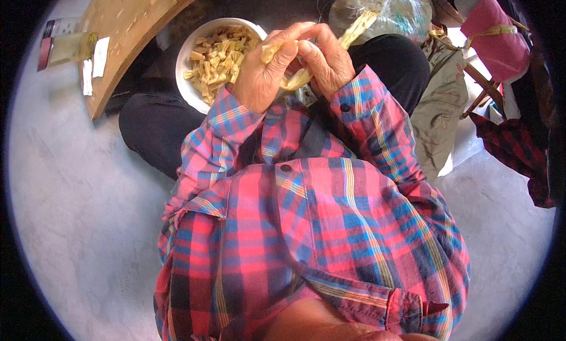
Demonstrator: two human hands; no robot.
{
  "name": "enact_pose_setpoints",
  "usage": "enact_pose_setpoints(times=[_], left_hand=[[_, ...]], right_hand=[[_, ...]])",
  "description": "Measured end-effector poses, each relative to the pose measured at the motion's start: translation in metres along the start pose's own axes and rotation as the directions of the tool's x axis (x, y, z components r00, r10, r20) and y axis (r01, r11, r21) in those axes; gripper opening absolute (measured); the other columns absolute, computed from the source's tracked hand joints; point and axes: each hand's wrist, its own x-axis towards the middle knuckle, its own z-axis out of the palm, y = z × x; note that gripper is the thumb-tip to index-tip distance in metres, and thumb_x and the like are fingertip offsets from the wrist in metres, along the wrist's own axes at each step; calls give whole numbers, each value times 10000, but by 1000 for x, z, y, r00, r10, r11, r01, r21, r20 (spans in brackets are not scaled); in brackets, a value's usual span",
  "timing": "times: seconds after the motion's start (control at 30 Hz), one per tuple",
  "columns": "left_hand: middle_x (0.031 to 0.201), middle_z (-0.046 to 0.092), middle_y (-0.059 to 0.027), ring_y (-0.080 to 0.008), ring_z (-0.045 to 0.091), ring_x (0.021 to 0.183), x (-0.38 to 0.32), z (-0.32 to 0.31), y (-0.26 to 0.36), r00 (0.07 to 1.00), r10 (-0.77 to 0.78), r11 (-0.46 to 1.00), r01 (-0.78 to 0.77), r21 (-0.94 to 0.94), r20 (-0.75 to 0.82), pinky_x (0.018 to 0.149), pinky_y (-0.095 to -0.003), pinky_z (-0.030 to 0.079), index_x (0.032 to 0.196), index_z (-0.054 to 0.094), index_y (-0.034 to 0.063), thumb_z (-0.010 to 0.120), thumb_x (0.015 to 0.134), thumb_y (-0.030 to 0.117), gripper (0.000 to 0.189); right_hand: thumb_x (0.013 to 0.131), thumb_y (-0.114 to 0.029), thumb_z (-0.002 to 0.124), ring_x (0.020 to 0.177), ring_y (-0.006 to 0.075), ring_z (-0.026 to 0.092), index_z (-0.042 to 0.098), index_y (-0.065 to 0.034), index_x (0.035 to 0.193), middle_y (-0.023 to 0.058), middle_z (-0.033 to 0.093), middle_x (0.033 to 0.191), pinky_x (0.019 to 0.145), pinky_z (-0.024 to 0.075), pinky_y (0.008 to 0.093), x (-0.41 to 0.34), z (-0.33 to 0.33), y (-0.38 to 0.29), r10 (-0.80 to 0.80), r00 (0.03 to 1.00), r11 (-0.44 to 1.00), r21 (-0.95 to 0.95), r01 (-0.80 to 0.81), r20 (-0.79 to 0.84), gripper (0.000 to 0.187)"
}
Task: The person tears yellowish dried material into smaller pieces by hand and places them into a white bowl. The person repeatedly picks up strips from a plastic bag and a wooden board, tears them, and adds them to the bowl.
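My left hand (263,77) and my right hand (328,60) meet in front of me, thumbs and fingertips almost touching. Both are closed on a pale yellow, fibrous plant strip (297,81), which looks dried or pickled. One end pokes up beside my left thumb, the middle sags below my fingers, and a ribbed length extends past my right hand to the upper right. Partly behind my left hand stands a white round bowl (182,82) of short chopped yellowish pieces (216,62). My fingers hide part of the strip.
A curved wooden board (119,44) lies at the upper left, with white paper pieces (101,57) and a glass jar (70,48) beside it. Beyond my right knee (393,62) sits a clear plastic bag (380,13). Cloth (442,115) and a pink item (495,40) are at the right.
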Motion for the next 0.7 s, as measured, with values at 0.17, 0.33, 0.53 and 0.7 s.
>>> enact_pose_setpoints(times=[0.17,0.33,0.53,0.7], left_hand=[[1046,551,-94,-150,560,855,-8,2,-16,968,-199,842,249,-478,155,738,-294,477,1210,465,6,374,921,417,510],[1022,523,-122,-176,556,789,-5,-4,-14,904,-228,486,428,-762,362,776,-398,512,1242,393,-32,347,914,438,575],[1003,494,-115,-159,526,727,-9,-45,-16,944,-174,296,321,-900,280,766,-391,525,1223,401,-62,355,923,385,540],[1002,549,-125,-140,566,641,-12,-45,-15,915,-395,682,356,-639,88,612,-316,553,1185,453,-25,417,868,511,624]], right_hand=[[898,-399,451,734,126,582,461,-14,1029,95,613,802,635,479,261,-6,-1,5,121,980,977,-157,-147,-160,407],[909,-468,368,715,140,551,515,-42,990,71,596,771,652,454,272,-10,-11,-1,-67,993,943,-332,30,-101,459],[892,-351,486,583,107,475,585,-36,807,29,510,621,547,398,243,-12,-35,-5,8,991,947,-318,-51,-136,341],[836,-292,594,591,170,559,599,-23,824,102,572,653,554,439,276,-8,-20,-9,71,997,824,-564,-51,14,270]])
